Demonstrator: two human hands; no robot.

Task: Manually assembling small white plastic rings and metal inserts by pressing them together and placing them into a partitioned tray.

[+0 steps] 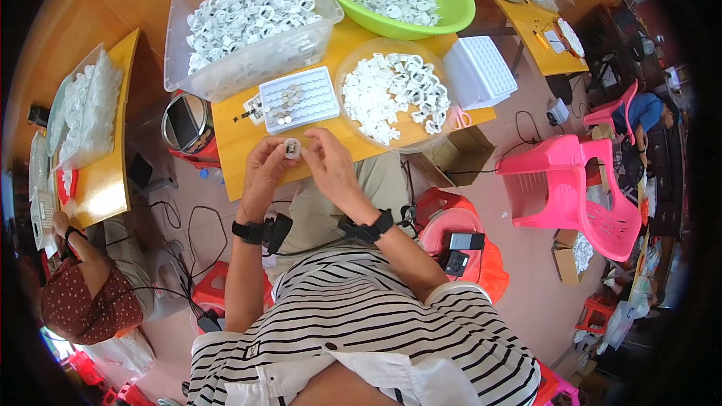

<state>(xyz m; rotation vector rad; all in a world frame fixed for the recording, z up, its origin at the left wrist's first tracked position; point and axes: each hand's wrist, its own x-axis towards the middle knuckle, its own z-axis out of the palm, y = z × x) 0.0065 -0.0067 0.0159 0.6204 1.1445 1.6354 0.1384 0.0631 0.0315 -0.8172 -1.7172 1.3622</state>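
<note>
My left hand (265, 169) pinches a small round white plastic part (292, 148) at the table's near edge; a dark opening shows in its middle. Right beside the part is my right hand (331, 169), fingers bent and drawn together at the tips. Whether anything small sits between those tips is too fine to make out. Just beyond both hands lies a white tray (320, 109) with rows of round hollows and several small silvery discs (286, 98). To its right, a clear round tub (348, 129) holds small white pieces on one side and ring-shaped white parts on the other.
A large clear bin (226, 83) of white ring parts and a green basin (444, 19) stand at the back. Stacked white trays (481, 71) and pink scissors (460, 118) lie right. A pink chair (556, 180) stands on the floor; another person (90, 286) sits left.
</note>
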